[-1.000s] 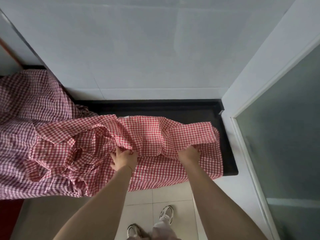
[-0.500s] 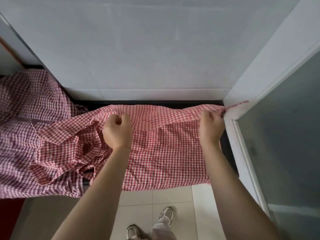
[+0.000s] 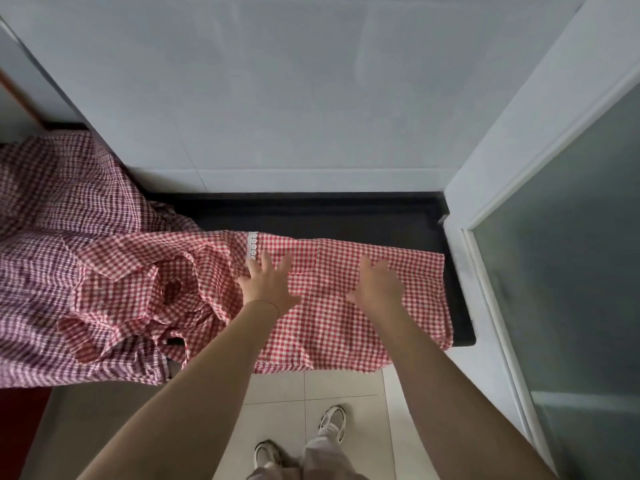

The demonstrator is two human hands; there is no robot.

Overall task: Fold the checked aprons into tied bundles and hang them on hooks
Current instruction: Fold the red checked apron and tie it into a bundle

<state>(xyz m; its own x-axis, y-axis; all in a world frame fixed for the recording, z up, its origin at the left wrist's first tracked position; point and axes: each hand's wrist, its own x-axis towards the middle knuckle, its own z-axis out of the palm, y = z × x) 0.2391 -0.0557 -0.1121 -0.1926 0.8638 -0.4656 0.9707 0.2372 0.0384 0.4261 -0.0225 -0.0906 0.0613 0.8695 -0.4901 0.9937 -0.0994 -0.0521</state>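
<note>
A red-and-white checked apron [image 3: 332, 320] lies spread over the black countertop [image 3: 346, 213], its lower edge hanging off the front. A white lace strip [image 3: 252, 244] marks its upper edge. My left hand [image 3: 268, 284] lies flat on the cloth with fingers spread, just below the lace. My right hand [image 3: 377, 280] lies flat on the cloth further right, fingers straight. To the left the apron's bunched part with straps [image 3: 149, 299] lies crumpled. A darker purple-red checked apron [image 3: 45, 258] is piled at the far left.
A white wall [image 3: 277, 98] rises behind the counter. A white door frame with frosted glass [image 3: 571, 254] stands close on the right. Below are white floor tiles [image 3: 277, 386] and my shoes [image 3: 332, 419]. No hooks are in view.
Both hands lifted the apron's edge up and back, then laid it down on the counter. They let go and now lie flat on the spread cloth.
</note>
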